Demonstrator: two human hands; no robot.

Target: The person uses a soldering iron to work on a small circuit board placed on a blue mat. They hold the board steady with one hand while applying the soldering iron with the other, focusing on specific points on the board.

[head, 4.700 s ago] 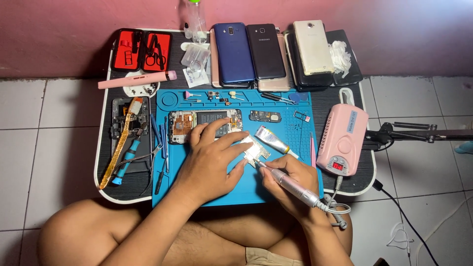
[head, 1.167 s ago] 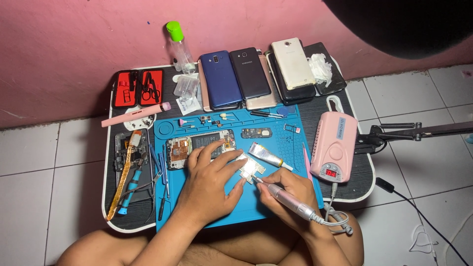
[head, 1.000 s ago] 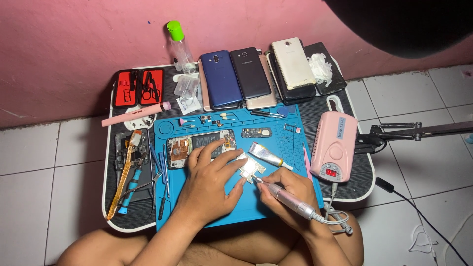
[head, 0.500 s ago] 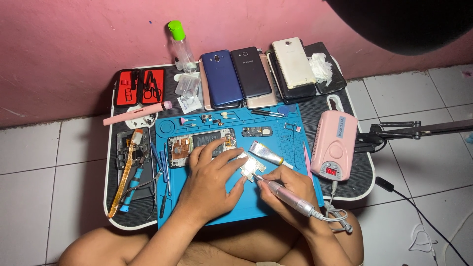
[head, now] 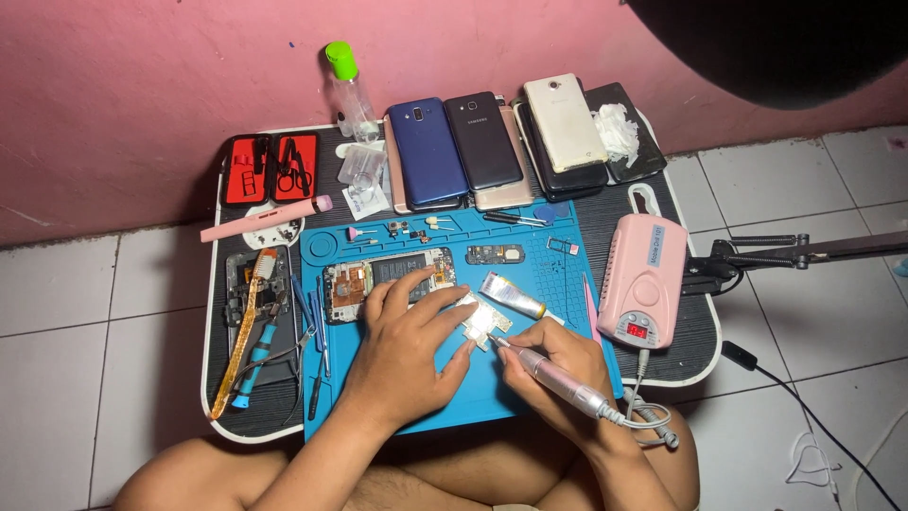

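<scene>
Pinching a slim pink rotary pen (head: 558,376), the right hand (head: 558,371) had its grip closed fully round the barrel, thumb and fingers wrapped as one holds a pencil. The pen's long axis ran from the near right up toward the far left, its fine tip pointing at a small pale circuit part (head: 480,322) on the blue work mat (head: 539,274), and its grey cord trailed off past the wrist on the near right side. Whether the tip actually touched the part could not be told.

The left hand (head: 409,333) lay flat on the mat with its grip loose and spread, fingers extended toward the right and the fingertips (head: 465,305) pressed on the left edge of the circuit part, pinning it down rather than grasping it. The part sat near the middle of the mat, between the two hands, lying flat with a slight tilt.

Just left of the left hand, partly under its fingers, lay an opened phone body (head: 357,280). A small grey tube (head: 511,295) lay just beyond the right hand. A pink control box (head: 643,279) stood at the right edge of the tabletop (head: 695,331), and several phones (head: 482,142) lined the far side.
</scene>
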